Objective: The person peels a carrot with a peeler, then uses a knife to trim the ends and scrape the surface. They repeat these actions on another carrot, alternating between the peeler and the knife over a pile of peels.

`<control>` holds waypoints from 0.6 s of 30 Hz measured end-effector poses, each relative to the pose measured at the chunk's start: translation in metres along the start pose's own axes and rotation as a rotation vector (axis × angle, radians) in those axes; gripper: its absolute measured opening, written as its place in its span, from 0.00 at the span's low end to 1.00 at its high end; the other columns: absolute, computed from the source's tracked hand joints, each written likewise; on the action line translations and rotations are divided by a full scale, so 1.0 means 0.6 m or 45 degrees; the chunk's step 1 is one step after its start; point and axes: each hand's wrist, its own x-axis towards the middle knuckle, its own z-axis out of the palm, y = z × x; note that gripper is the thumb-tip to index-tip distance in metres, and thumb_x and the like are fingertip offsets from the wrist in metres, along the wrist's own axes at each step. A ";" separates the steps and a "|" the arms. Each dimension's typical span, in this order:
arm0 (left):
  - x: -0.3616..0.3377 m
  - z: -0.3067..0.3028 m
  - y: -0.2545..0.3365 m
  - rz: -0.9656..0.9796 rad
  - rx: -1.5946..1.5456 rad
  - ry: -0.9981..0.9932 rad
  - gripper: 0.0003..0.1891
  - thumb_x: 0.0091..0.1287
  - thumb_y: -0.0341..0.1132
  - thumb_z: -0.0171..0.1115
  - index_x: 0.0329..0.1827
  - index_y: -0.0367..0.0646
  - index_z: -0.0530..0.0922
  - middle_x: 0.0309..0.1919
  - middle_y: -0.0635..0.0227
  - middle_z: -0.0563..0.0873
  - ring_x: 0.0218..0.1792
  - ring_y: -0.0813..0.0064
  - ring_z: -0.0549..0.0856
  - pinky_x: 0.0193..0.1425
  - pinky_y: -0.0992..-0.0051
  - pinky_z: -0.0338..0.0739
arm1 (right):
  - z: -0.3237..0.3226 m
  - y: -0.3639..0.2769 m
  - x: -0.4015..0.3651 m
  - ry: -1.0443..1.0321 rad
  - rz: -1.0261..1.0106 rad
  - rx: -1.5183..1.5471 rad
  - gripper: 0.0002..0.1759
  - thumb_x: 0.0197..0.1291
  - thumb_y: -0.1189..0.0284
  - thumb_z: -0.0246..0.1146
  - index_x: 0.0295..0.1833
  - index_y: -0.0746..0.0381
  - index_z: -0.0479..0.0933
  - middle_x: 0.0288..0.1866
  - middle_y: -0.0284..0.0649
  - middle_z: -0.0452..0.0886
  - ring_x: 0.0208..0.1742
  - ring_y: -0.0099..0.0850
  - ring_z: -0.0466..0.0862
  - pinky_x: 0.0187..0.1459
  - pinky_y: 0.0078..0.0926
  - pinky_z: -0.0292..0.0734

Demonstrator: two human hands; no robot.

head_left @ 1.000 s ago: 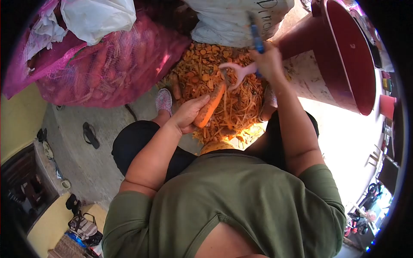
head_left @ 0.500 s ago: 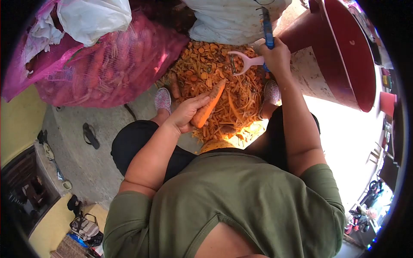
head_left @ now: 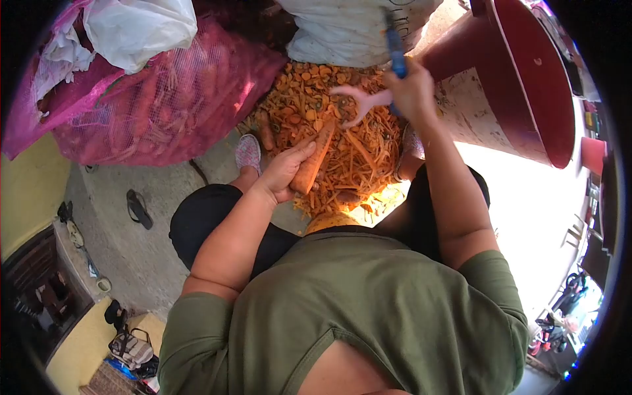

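Grey concrete floor here, loose orange carrot shavings lying below the fingers. Left hand is clamping a long tapered orange carrot, tip poking past its fingers; right hand is gripping a blue-handled pink Y-shaped peeler.

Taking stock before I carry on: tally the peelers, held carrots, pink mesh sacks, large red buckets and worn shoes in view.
Peeler: 1
Held carrot: 1
Pink mesh sack: 1
Large red bucket: 1
Worn shoes: 2
Total: 6
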 end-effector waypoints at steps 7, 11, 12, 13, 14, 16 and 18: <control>0.023 -0.011 -0.019 0.047 0.093 -0.267 0.18 0.68 0.46 0.47 0.51 0.41 0.71 0.37 0.67 0.79 0.31 0.78 0.79 0.32 0.76 0.77 | 0.076 0.006 -0.071 -0.388 -0.266 -0.092 0.18 0.44 0.72 0.63 0.44 0.65 0.75 0.23 0.45 0.77 0.25 0.30 0.80 0.31 0.32 0.74; 0.005 -0.014 -0.004 -0.022 -0.027 -0.122 0.15 0.67 0.41 0.47 0.51 0.43 0.71 0.39 0.65 0.78 0.32 0.75 0.80 0.32 0.76 0.77 | 0.007 0.023 0.024 0.109 -0.063 -0.151 0.06 0.49 0.76 0.59 0.35 0.64 0.74 0.22 0.35 0.77 0.19 0.23 0.74 0.20 0.24 0.70; 0.004 -0.012 -0.003 -0.019 -0.022 -0.089 0.15 0.67 0.41 0.47 0.51 0.44 0.71 0.39 0.65 0.78 0.32 0.75 0.80 0.31 0.75 0.77 | 0.006 0.019 0.021 0.086 -0.041 -0.074 0.06 0.48 0.76 0.59 0.34 0.64 0.74 0.22 0.35 0.76 0.20 0.22 0.74 0.21 0.23 0.70; 0.002 -0.007 -0.001 -0.017 -0.017 -0.058 0.15 0.67 0.41 0.48 0.52 0.44 0.70 0.39 0.65 0.78 0.32 0.75 0.80 0.31 0.75 0.76 | 0.007 0.014 0.015 0.064 -0.019 0.004 0.06 0.48 0.76 0.59 0.34 0.64 0.74 0.22 0.34 0.76 0.22 0.21 0.74 0.23 0.22 0.70; 0.001 -0.001 0.000 -0.012 -0.013 -0.027 0.15 0.67 0.41 0.48 0.52 0.45 0.70 0.39 0.65 0.77 0.32 0.75 0.80 0.31 0.74 0.76 | 0.023 0.014 -0.002 -0.053 -0.115 0.057 0.10 0.47 0.75 0.60 0.38 0.66 0.74 0.23 0.39 0.77 0.21 0.24 0.76 0.23 0.24 0.72; -0.002 0.012 0.000 0.016 0.003 0.018 0.16 0.67 0.44 0.48 0.53 0.46 0.69 0.38 0.66 0.77 0.32 0.75 0.80 0.30 0.73 0.76 | 0.062 -0.004 -0.067 -0.338 -0.284 0.189 0.15 0.45 0.75 0.61 0.41 0.66 0.74 0.24 0.42 0.78 0.21 0.28 0.77 0.24 0.28 0.74; 0.005 0.004 -0.008 0.027 0.045 -0.028 0.17 0.67 0.45 0.48 0.54 0.47 0.69 0.37 0.67 0.77 0.33 0.75 0.80 0.29 0.72 0.76 | 0.077 -0.007 -0.090 -0.463 -0.456 -0.151 0.14 0.46 0.74 0.61 0.41 0.65 0.74 0.25 0.42 0.78 0.23 0.31 0.78 0.29 0.32 0.74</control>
